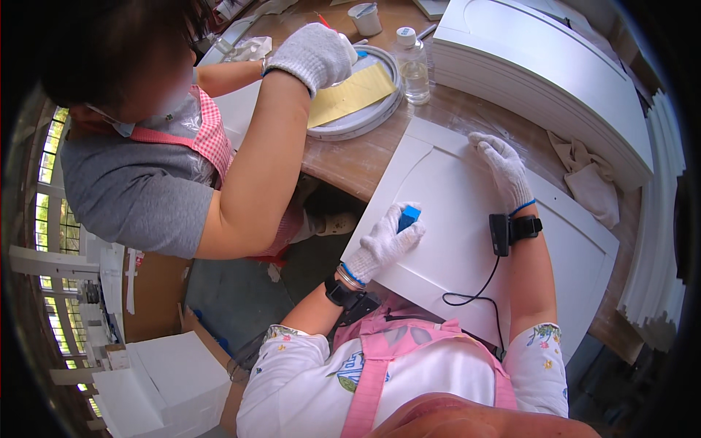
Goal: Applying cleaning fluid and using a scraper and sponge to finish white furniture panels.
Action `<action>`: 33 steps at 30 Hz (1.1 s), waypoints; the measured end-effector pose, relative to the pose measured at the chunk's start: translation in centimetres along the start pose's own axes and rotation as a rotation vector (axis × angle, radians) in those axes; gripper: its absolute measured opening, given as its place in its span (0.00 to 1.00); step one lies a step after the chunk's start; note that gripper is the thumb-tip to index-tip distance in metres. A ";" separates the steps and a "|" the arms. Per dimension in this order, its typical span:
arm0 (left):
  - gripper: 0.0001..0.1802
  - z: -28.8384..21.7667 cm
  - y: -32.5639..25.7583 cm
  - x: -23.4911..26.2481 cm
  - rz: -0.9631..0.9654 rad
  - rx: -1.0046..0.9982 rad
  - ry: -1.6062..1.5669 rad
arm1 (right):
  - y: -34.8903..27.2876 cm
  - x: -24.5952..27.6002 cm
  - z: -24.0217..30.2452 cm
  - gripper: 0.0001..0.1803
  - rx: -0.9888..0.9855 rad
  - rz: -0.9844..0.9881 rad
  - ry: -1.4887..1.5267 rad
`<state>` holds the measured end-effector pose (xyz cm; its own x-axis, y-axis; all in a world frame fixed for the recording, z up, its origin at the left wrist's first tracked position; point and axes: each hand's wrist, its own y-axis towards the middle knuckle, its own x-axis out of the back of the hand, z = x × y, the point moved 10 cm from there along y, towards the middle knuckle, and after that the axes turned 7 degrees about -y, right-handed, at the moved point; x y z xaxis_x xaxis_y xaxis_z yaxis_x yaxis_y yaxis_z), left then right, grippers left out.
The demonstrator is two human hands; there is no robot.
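Observation:
A large white door-like panel with a curved raised border lies tilted before me, overlapping the table edge. In my left hand, gloved in white knit, is a small blue block, pinched just above the panel's surface or touching it; I cannot tell which. At the panel's far edge is my right hand, also gloved, its fingers bent together around that edge. Black devices are strapped on both my wrists, and a cable from the right one trails over the panel.
On my left a co-worker's gloved hand is over a yellow sheet on a round lid. A clear bottle and white cup stand behind. Stacked white panels and a beige cloth are at right.

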<state>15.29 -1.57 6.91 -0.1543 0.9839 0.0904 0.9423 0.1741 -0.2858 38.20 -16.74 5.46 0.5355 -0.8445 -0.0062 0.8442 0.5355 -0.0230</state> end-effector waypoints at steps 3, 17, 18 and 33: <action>0.25 1.1 0.2 0.1 -0.008 0.053 -0.157 | -0.2 -0.1 0.1 0.16 -0.006 -0.002 0.038; 0.31 -1.4 0.7 1.1 -0.055 -0.138 -0.316 | -0.5 0.4 0.7 0.16 0.004 -0.098 -0.073; 0.31 -1.8 0.8 1.2 -0.052 -0.130 -0.325 | -0.7 -0.1 1.1 0.16 0.002 -0.121 -0.067; 0.29 -5.7 0.2 3.2 -0.155 -0.236 -0.462 | -8.6 -17.4 3.7 0.21 -0.371 0.432 0.637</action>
<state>16.71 1.34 12.55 -0.3610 0.8723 -0.3298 0.9311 0.3568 -0.0758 21.66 -6.60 9.43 0.6000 -0.4688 -0.6482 0.4469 0.8685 -0.2145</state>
